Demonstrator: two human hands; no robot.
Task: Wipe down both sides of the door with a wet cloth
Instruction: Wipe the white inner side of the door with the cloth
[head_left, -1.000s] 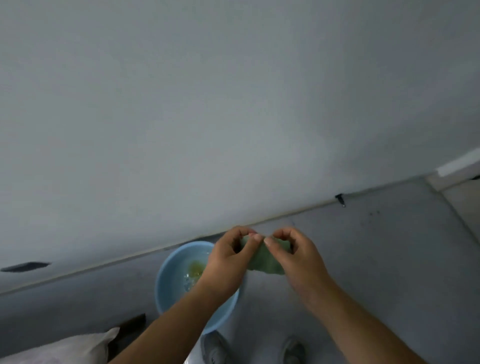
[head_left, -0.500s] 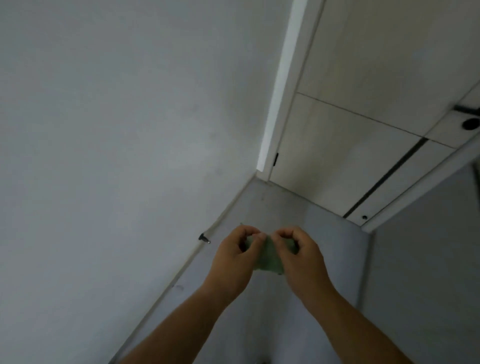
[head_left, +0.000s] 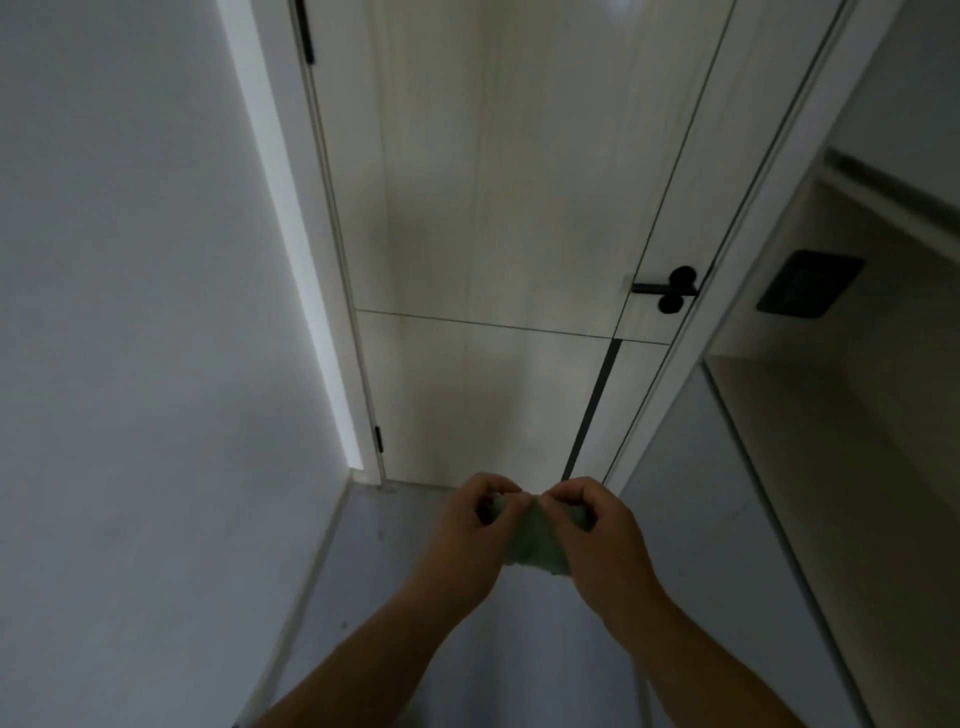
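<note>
Where the grey wall (head_left: 130, 364) fills the left of the view, nothing of the task is under way; it runs down to the floor (head_left: 395, 597) and ends at a white frame (head_left: 291, 260). Just right of the frame a small dark hinge (head_left: 378, 439) sits low on the door (head_left: 493, 208), which stands closed, its pale face upright and filling the middle of the view.

In front of the door's bottom edge, above the floor, the left hand (head_left: 462, 545) pinches the left part of a pale green cloth (head_left: 527, 543), its fingers (head_left: 491, 486) curled round the bunched fabric. The cloth hangs between the two hands, crumpled and apart from the door. The right hand (head_left: 608, 556) grasps its other part in the same curled way, thumb tips of both hands nearly meeting at the top.

Further right, a black handle (head_left: 670, 288) sits at the door's right edge, and beyond the frame a recess holds a dark panel (head_left: 810, 283).

As a judgement, the task is near its start. The cloth is in hand, seemingly being readied, though whether it is wet I cannot tell in this dim light. No streaks or damp patches show on the near face, and cloth and door have not yet met. Both sides seem left to do, and the far side will need the door opened by its handle.
</note>
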